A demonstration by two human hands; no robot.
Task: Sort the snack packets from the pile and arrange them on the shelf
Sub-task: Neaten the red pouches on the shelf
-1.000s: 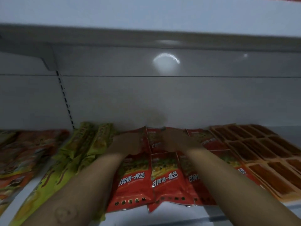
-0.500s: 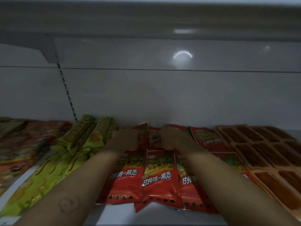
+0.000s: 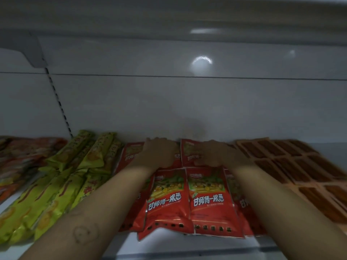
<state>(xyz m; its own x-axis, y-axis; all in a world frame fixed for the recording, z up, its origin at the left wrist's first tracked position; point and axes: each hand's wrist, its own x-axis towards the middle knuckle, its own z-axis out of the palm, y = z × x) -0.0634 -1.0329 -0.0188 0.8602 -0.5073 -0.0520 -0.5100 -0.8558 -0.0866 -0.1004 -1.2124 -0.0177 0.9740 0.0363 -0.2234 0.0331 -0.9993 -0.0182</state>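
Red snack packets with white lettering lie in overlapping rows in the middle of the white shelf. Both my arms reach over the front row to the back row by the rear wall. My left hand lies palm down on a back-row red packet, fingers spread toward the wall. My right hand rests on the neighbouring back-row red packet, with its fingers bent at the packet's lower edge. Whether either hand pinches a packet is hidden by the hands and by blur.
Green-yellow packets lie in rows to the left of the red ones, and orange-red packets lie at the far left. Flat orange trays of dark brown strips fill the right side. An upper shelf hangs close overhead.
Both hands have slid further back along the red packets toward the rear wall and slightly apart. My view has shifted to the left, so the red rows sit more to the right.
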